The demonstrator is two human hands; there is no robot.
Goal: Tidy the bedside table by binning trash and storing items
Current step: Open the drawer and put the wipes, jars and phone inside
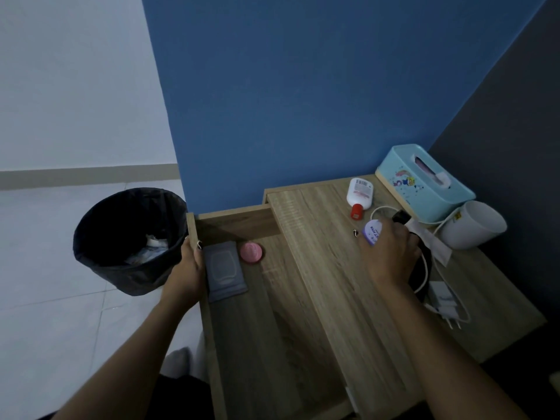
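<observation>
The wooden bedside table [327, 268] has its drawer [260, 328] pulled out to the left. Inside the drawer lie a grey wipes pack [225, 272] and a round pink container [251, 252]. My left hand [189, 268] grips the drawer's left wall, beside the wipes pack. On the tabletop my right hand [391, 253] closes around a small purple-and-white container [373, 232]. A white bottle with a red cap [359, 196] lies just beyond it. A black-lined bin [128, 237] with some trash stands on the floor to the left.
A light blue tissue box [424, 180] and a white cup [472, 224] on its side sit at the table's back right. A white charger with cable [444, 301] and a dark object lie under and right of my right hand. Blue wall behind.
</observation>
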